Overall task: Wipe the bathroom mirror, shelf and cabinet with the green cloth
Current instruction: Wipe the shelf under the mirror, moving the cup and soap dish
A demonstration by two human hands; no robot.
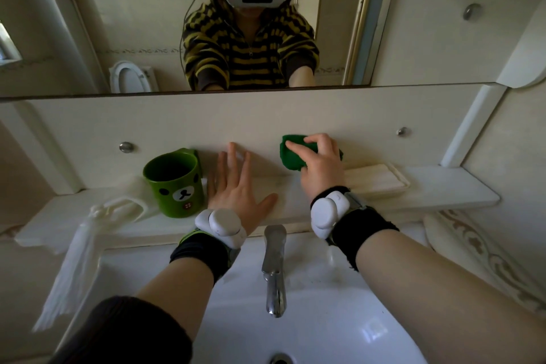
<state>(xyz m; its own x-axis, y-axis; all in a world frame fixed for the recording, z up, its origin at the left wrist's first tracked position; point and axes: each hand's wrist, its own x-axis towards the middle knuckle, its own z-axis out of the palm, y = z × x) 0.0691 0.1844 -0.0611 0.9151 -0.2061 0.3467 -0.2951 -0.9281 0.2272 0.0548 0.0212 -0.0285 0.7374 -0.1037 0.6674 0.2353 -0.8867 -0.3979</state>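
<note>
Noted mirror (118, 23) above shelf (443, 196). Found left hand (236, 188) flat on shelf, fingers straight, holding nothing. Found right hand (322, 168) just above shelf, fingers curled round bunched green cloth (291, 162), pressed to back panel (177, 124). Advised firm overlapping strokes along shelf, lifting mug (174, 186) aside.

Location: a household bathroom. Indicators:

- A white washbasin (369, 289) with a chrome tap (274, 269) mounted at its back edge.
- A shelf (443, 192) fixed directly above the basin.
- A wall mirror (147, 23) above the shelf.
- A toilet (130, 78) visible in the mirror's reflection.
- A green mug (174, 183) with a bear face standing on the shelf.
- Wall tiles (487, 260) at right carrying an ornamental border.
</note>
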